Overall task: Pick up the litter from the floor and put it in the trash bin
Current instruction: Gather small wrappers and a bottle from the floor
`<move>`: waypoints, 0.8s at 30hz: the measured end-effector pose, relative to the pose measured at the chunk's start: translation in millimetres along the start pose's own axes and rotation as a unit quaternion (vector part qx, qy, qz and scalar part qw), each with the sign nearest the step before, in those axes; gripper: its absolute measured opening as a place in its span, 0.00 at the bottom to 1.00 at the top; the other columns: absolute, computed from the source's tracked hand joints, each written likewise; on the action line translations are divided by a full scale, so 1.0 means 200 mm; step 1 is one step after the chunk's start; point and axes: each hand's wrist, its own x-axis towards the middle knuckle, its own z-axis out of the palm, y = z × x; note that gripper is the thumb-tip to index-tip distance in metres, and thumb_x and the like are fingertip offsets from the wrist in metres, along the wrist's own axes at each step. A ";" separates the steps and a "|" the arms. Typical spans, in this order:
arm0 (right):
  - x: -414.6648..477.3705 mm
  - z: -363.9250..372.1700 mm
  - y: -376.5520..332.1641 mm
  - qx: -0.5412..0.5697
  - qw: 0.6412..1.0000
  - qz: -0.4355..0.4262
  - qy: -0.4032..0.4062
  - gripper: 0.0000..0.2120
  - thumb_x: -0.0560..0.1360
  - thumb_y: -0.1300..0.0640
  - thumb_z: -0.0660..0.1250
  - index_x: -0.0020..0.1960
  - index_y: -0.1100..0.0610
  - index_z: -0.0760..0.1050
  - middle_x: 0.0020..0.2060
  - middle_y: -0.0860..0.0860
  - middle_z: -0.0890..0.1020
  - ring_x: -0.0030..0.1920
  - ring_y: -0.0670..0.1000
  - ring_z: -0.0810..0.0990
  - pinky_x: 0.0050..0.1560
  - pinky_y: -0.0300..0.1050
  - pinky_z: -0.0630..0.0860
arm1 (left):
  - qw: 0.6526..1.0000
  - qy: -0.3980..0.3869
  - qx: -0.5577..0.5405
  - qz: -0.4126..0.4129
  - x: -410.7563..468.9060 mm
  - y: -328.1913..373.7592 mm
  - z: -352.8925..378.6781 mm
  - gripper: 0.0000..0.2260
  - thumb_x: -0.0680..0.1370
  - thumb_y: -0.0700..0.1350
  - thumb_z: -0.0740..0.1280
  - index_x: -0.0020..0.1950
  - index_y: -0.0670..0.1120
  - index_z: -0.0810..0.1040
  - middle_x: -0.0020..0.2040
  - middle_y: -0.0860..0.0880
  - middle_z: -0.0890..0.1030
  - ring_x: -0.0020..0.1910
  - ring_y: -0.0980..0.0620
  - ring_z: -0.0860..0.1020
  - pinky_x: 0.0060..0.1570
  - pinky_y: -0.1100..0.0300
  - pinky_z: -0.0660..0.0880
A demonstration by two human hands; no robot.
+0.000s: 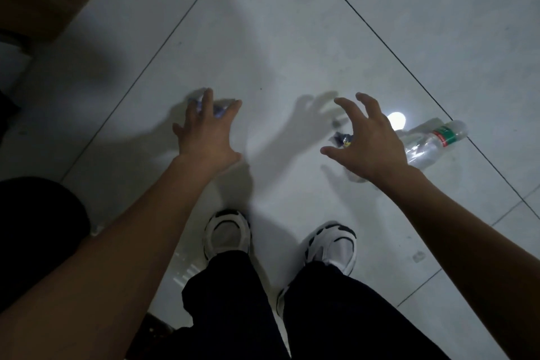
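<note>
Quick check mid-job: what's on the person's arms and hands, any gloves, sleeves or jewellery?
Nothing: the left hand and right hand are bare, no gloves, rings or watch, and both forearms are uncovered as far as the frame shows. Lower down, dark trousers and white-and-black shoes.

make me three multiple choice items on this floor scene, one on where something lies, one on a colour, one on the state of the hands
1. Where does the clear plastic bottle lie?
A. on its side on the floor beyond the right hand
B. upright between the shoes
C. inside a bin

2. What colour is the band on the bottle's label?
A. yellow and black
B. green and red
C. all blue

3. What state are the hands in?
A. both closed in fists on litter
B. both open with fingers spread, holding nothing
C. one holding the bottle

Key:
1 A, the bottle lies flat on the tile floor, just past the right hand.
2 B, the label shows green with a red stripe.
3 B, the left hand spreads above a crumpled wrapper and the right hand curls open above a small dark scrap, neither gripped yet.
</note>
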 end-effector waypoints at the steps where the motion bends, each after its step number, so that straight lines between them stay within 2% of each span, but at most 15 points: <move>1: 0.01 0.00 0.00 0.003 1.000 -0.003 -0.001 0.44 0.64 0.42 0.78 0.74 0.41 0.60 0.76 0.50 0.57 0.71 0.58 0.67 0.60 0.57 0.76 | 1.000 -0.010 -0.007 -0.004 0.02 0.00 0.02 0.46 0.66 0.54 0.78 0.75 0.65 0.54 0.79 0.50 0.42 0.77 0.38 0.46 0.64 0.29 0.63; 3: 0.04 -0.01 0.01 0.007 1.000 -0.011 -0.005 0.43 0.64 0.42 0.78 0.74 0.41 0.61 0.76 0.49 0.58 0.70 0.58 0.68 0.59 0.57 0.76 | 1.000 -0.008 -0.030 -0.005 0.04 -0.01 0.05 0.42 0.68 0.45 0.77 0.73 0.64 0.57 0.78 0.50 0.43 0.75 0.37 0.47 0.60 0.32 0.69; 6: 0.07 -0.03 -0.01 0.012 1.000 -0.021 -0.014 0.42 0.64 0.42 0.78 0.73 0.41 0.62 0.76 0.48 0.57 0.69 0.56 0.68 0.59 0.58 0.76 | 0.999 0.039 -0.030 0.002 0.06 -0.01 0.07 0.36 0.67 0.36 0.74 0.67 0.61 0.63 0.73 0.47 0.50 0.68 0.35 0.55 0.50 0.38 0.76; 8: 0.09 -0.04 -0.04 0.016 0.999 -0.025 -0.019 0.41 0.64 0.42 0.77 0.73 0.41 0.62 0.76 0.47 0.57 0.69 0.56 0.68 0.58 0.58 0.77 | 0.998 0.054 -0.020 0.002 0.08 0.01 0.05 0.29 0.66 0.33 0.70 0.61 0.55 0.66 0.68 0.45 0.56 0.63 0.35 0.59 0.45 0.42 0.76; 11: 0.10 -0.06 -0.08 0.020 0.999 -0.035 -0.022 0.41 0.64 0.42 0.77 0.72 0.40 0.61 0.76 0.46 0.56 0.68 0.55 0.69 0.57 0.58 0.77 | 0.998 0.055 0.017 0.010 0.10 -0.02 0.02 0.17 0.68 0.31 0.65 0.54 0.44 0.69 0.62 0.41 0.62 0.56 0.34 0.65 0.39 0.49 0.69; 14: 0.07 -0.09 -0.14 0.016 0.999 -0.040 -0.024 0.40 0.65 0.43 0.77 0.72 0.40 0.62 0.76 0.45 0.55 0.69 0.54 0.68 0.58 0.57 0.77 | 0.999 0.044 0.018 0.027 0.08 -0.08 -0.02 0.08 0.70 0.31 0.64 0.46 0.40 0.72 0.59 0.39 0.67 0.49 0.35 0.71 0.42 0.46 0.73; 16: 0.04 -0.11 -0.18 0.017 0.999 -0.043 -0.027 0.39 0.65 0.43 0.77 0.72 0.40 0.62 0.76 0.44 0.55 0.69 0.53 0.68 0.58 0.57 0.77 | 0.996 0.062 -0.019 0.065 0.04 -0.09 -0.06 0.08 0.67 0.29 0.64 0.39 0.40 0.70 0.55 0.39 0.69 0.45 0.35 0.73 0.44 0.42 0.76; 20: -0.09 -0.18 -0.29 0.025 0.998 -0.049 -0.040 0.39 0.65 0.42 0.76 0.71 0.39 0.62 0.76 0.44 0.55 0.66 0.53 0.71 0.55 0.57 0.78 | 0.980 0.111 -0.065 0.149 -0.14 -0.02 -0.17 0.11 0.63 0.25 0.61 0.36 0.40 0.69 0.50 0.39 0.71 0.40 0.37 0.73 0.37 0.43 0.76; 24: -0.26 -0.32 -0.43 -0.010 0.998 -0.040 -0.040 0.40 0.66 0.40 0.76 0.73 0.41 0.61 0.76 0.46 0.55 0.67 0.54 0.70 0.55 0.56 0.78 | 0.978 0.137 -0.048 0.147 -0.33 0.07 -0.35 0.11 0.65 0.25 0.60 0.38 0.40 0.70 0.52 0.40 0.70 0.41 0.40 0.71 0.33 0.50 0.70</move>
